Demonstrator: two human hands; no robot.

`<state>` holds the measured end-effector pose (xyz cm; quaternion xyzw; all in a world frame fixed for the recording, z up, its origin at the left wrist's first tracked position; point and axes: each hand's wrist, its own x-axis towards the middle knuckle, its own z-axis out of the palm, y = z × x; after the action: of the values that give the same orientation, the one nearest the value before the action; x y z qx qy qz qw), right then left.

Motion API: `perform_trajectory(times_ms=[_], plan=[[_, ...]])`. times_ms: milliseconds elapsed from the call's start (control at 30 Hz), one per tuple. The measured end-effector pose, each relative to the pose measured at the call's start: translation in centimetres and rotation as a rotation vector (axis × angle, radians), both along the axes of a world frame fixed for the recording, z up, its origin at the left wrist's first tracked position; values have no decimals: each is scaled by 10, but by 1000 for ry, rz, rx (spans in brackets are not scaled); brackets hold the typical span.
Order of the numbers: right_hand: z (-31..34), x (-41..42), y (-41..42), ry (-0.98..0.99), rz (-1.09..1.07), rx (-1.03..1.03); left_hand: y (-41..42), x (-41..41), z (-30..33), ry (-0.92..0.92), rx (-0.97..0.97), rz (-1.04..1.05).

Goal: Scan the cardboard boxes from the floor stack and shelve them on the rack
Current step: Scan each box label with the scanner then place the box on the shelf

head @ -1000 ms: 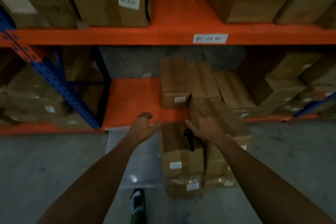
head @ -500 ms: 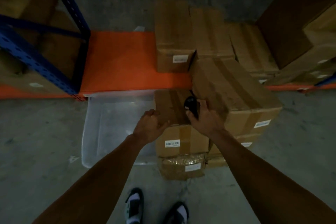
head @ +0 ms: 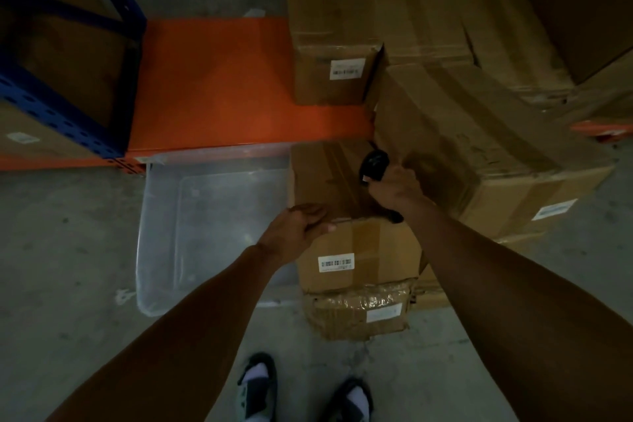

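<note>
Two hands at work: left hand (head: 301, 226) curled on the top brown cardboard box (head: 346, 212); right hand (head: 394, 187) closed around a black handheld scanner (head: 374, 166). Steady the box, aim down at the white barcode label (head: 336, 263) below the left hand.

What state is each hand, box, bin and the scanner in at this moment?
left hand: gripping the near top edge of the top floor box.
right hand: closed around the scanner.
scanner: black, held above the top floor box.
top floor box: taped shut, barcode label facing the person.
bottom floor box: crumpled, wrapped in tape, under the stack.
clear bin: on the floor, looks empty.
shelf box: shelved, sealed.
</note>
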<state>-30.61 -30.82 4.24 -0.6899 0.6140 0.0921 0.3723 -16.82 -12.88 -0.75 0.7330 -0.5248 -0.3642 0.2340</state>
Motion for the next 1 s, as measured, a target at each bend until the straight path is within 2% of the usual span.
perform_trajectory(times_ms=[67, 167, 233, 467, 567, 700, 800, 1000], plan=[[8, -6, 1, -99, -101, 51, -1, 2, 1, 13, 40, -22], [24, -25, 18, -427, -360, 81, 0, 2, 1, 17, 69, -24], [33, -42, 39, -613, -460, 76, 1, 0, 1, 27, 73, -14], [44, -89, 122, -846, -483, 305, 1, 1, 6, 15, 102, -40], [35, -101, 159, -968, -645, 365, 2, -2, 6, 17, 104, -31], [22, -118, 194, -1012, -711, 370, 5, -5, 2, -33, 49, -46], [18, -123, 204, -927, -579, 337, 5, -8, 1, -74, 33, -46], [6, -110, 217, -839, -394, 97, 0, -13, -1, -140, 129, -102]])
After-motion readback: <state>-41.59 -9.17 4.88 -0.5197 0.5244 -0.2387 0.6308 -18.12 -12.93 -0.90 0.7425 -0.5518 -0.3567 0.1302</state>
